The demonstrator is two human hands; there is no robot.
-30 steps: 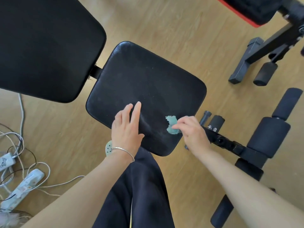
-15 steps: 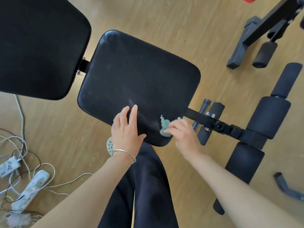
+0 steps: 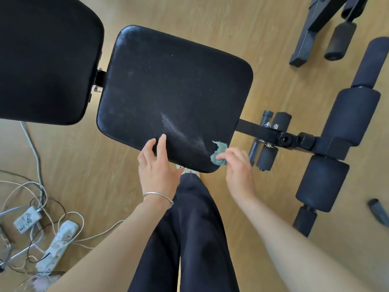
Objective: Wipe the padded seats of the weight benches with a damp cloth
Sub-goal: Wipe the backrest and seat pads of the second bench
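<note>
Left alone at the far left: the back pad [image 3: 46, 60], and below it a tangle of cables [image 3: 52, 239] on the wooden floor. Kept the left grip [image 3: 157, 167] flat on the near edge of the seat [image 3: 172, 81], fingers spread and straight, holding nothing, just as a second earlier. Showed a pale dusty streak [image 3: 176, 129] across the seat between the two grips, so not yet clean there. Dragged the cloth [image 3: 219, 153], a small green wad, over the past second from a little further in on the seat down to its near right corner, almost at the rim. Pinched the cloth under the bunched fingertips of the right grip [image 3: 237, 167], pressed to the padding. Judged from that: one stroke about finished at the corner, most of the seat yet to be covered. Left out of it, at right: the foam rollers [image 3: 355, 116].
</note>
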